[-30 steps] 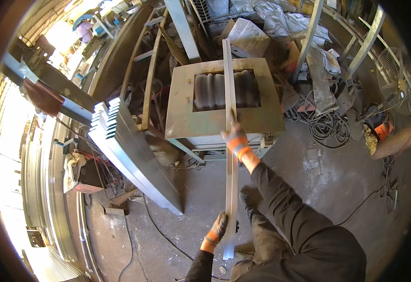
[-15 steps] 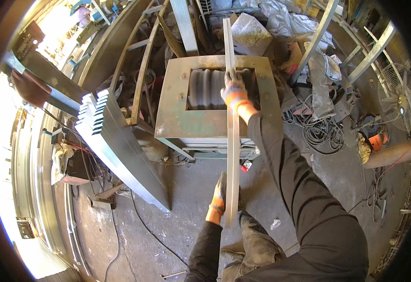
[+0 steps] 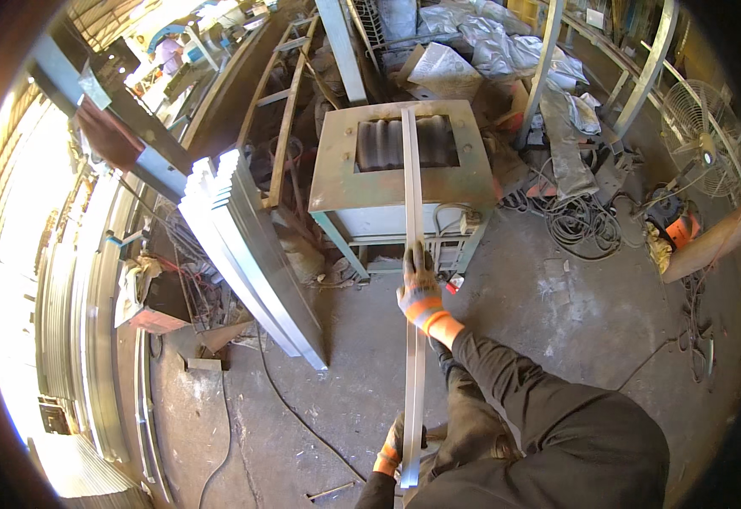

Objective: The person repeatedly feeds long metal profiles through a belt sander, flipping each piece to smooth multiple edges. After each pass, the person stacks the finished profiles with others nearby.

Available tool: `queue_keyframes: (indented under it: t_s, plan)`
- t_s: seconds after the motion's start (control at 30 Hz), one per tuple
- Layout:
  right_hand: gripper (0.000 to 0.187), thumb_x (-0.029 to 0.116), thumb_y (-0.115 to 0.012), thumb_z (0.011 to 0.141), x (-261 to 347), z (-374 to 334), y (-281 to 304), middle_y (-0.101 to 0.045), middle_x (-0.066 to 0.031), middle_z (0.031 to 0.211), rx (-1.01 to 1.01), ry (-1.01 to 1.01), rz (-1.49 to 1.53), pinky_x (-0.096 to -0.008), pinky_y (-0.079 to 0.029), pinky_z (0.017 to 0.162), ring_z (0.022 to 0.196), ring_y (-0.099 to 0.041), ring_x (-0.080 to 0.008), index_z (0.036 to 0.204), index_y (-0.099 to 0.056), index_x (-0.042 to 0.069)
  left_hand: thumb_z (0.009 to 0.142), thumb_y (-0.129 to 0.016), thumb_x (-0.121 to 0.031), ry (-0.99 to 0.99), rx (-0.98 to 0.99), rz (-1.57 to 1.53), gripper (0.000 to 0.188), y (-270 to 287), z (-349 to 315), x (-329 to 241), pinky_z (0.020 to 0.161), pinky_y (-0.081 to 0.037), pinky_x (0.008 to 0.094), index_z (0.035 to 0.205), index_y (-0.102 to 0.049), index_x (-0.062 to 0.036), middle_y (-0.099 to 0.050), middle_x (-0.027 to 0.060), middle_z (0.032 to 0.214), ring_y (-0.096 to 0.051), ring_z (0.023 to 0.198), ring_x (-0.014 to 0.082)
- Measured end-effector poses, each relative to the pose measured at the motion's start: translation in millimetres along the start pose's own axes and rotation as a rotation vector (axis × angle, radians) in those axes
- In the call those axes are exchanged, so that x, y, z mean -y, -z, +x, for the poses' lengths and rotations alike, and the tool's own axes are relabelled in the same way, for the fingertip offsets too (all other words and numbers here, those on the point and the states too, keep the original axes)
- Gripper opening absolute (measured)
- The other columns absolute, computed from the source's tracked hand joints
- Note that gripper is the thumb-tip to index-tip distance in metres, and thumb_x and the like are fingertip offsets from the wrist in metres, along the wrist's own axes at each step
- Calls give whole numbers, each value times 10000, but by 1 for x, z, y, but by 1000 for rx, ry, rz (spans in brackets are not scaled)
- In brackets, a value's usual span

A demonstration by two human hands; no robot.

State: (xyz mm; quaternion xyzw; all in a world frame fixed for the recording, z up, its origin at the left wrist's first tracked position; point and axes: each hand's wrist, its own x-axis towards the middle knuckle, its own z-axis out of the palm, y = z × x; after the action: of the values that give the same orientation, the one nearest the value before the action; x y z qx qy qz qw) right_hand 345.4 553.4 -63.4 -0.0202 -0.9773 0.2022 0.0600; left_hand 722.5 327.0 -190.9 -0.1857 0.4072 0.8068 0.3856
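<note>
A long, narrow metal bar runs away from me, its far end over the window of a green steel grinding machine. Dark ribbed rollers show inside that window. Midway along the bar, my right hand grips it from above in a grey and orange glove. Close to the bar's near end, my left hand, gloved alike, is closed around its left side; the bar and my sleeve hide part of the fingers.
Several shiny metal bars lean in a stack left of the machine. A black cable crosses the floor at left. Coiled cables, a standing fan and an orange-and-black tool are at right. Crumpled silver sheeting lies behind.
The bar has come back toward me, its far end now at the machine's window instead of beyond it. Both hands have moved nearer with it, and my view has shifted.
</note>
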Motion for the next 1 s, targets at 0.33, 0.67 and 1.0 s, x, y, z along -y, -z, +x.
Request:
queue_keyframes:
  t_s: [0.33,0.67,1.0]
  plan:
    - [824,77,-646,955,-50,21,-24,-275,-325,1876,-266,154,522,-561,-293,1418,1738,-262,-527,1761,-474,48,1094,-850,-373,-4,-236,600,470,-25,-27,-115,886,-642,344,1343,-771,17,-838,71,1206,-770,1004,148]
    - [740,511,-606,1095,-119,457,-28,-518,-236,1763,-231,54,-296,-598,-285,1387,1667,-428,-431,1639,-598,10,1070,-860,-322,-786,-294,1568,448,-164,332,-346,894,-649,424,1384,-773,-13,-837,176,1175,-816,1040,304]
    - [697,456,-607,1093,-131,406,-18,-456,-171,1833,-155,28,-289,-728,-334,1321,1694,-394,-404,1695,-575,105,1039,-914,-362,-303,-361,746,468,-160,332,-297,764,-607,338,1338,-778,-29,-831,37,1135,-735,908,126]
